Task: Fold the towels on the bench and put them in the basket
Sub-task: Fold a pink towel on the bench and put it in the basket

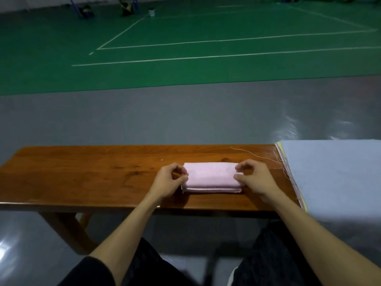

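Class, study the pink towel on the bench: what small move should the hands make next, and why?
Probably lift it: the pink towel already lies folded small on the bench, with the left hand and right hand pinching its ends. No basket shows.

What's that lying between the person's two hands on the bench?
A folded pink towel, seen in the head view; the left hand and right hand pinch its two ends.

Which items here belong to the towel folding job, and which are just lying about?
Job: pink towel, pinched at its ends by left hand and right hand; bench; stack of towels.
Lying about: loose thread; distant white bucket.
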